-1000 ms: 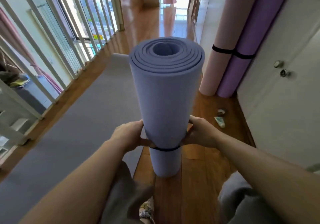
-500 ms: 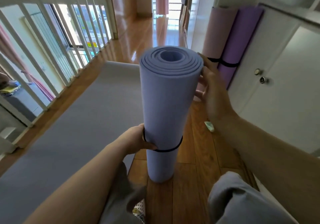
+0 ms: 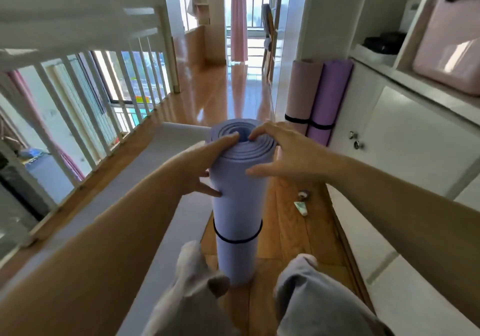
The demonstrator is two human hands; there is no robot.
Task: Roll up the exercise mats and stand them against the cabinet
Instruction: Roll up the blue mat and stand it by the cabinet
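Note:
A rolled blue mat (image 3: 237, 205) stands upright on the wood floor in front of me, with a black band (image 3: 237, 241) around its lower part. My left hand (image 3: 205, 164) grips the roll's top left, fingers over the rim and thumb on the side. My right hand (image 3: 283, 151) grips the top right, fingertips on the spiral end and thumb across the front. A rolled pink mat (image 3: 301, 94) and a rolled purple mat (image 3: 328, 96), each banded, lean against the white cabinet (image 3: 415, 154) further back on the right.
A grey mat (image 3: 145, 192) lies flat on the floor to the left, beside a white railing (image 3: 78, 107). A small tube (image 3: 301, 207) and a small roll (image 3: 304, 195) lie on the floor near the cabinet. My knees (image 3: 311, 296) flank the roll's base.
My left hand left the black band and rose to the roll's top. My right hand shifted from the upper side onto the top rim. The view rose and the roll looks lower.

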